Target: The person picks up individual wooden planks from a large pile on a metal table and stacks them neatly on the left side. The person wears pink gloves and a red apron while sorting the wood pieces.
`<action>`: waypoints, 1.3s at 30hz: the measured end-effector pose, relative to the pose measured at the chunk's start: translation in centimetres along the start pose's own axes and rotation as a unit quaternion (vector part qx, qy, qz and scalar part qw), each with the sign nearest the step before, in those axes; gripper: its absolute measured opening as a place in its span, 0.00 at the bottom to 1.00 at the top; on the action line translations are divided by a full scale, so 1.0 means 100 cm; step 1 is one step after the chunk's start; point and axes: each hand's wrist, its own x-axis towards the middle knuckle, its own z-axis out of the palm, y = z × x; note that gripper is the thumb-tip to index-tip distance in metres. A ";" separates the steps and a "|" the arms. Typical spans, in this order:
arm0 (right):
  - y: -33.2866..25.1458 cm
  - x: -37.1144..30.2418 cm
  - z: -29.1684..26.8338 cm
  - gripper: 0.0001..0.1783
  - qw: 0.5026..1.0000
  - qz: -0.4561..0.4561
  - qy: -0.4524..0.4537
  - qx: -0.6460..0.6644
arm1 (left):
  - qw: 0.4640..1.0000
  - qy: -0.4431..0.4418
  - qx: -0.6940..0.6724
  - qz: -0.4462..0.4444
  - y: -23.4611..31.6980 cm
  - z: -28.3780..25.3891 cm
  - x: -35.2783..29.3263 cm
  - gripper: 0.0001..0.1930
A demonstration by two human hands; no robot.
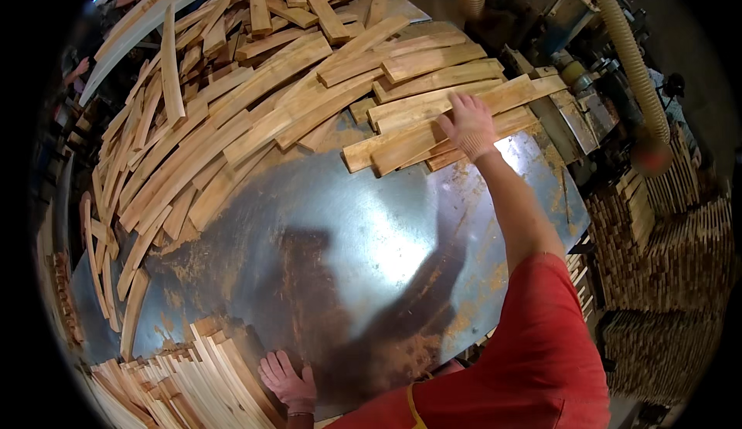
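My right hand, in a light glove, reaches far forward over several wooden boards at the right of the metal table. Its fingers curl over the far edge of the top wooden board, with the thumb spread to the left. That board lies slantwise on other boards. My left hand, in a pinkish glove, is low near the table's front edge. It holds nothing, with its fingers apart, just right of a row of upright wooden strips.
A large loose heap of wooden boards covers the table's far left. Sawdust lies on the metal table. Woodworking machinery and a ribbed hose stand at the right. Stacked wood is beyond the right edge. Another person's hand shows far left.
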 end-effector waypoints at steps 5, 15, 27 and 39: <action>-0.054 0.045 0.029 0.36 0.947 -0.037 -0.312 0.066 | 0.999 -0.044 -0.010 -0.024 0.004 -0.012 0.006 0.51; -0.122 -0.160 -0.040 0.31 0.943 -0.160 -0.287 0.046 | 0.999 -0.036 -0.023 -0.015 0.010 -0.021 0.014 0.43; -0.155 -0.341 -0.099 0.63 0.839 0.457 -0.161 0.246 | 1.000 0.026 0.015 -0.005 0.000 -0.003 0.003 0.40; -0.361 -0.439 -0.096 0.49 0.763 0.209 -0.224 0.569 | 0.828 -0.281 -0.482 -0.052 0.025 -0.087 -0.056 0.55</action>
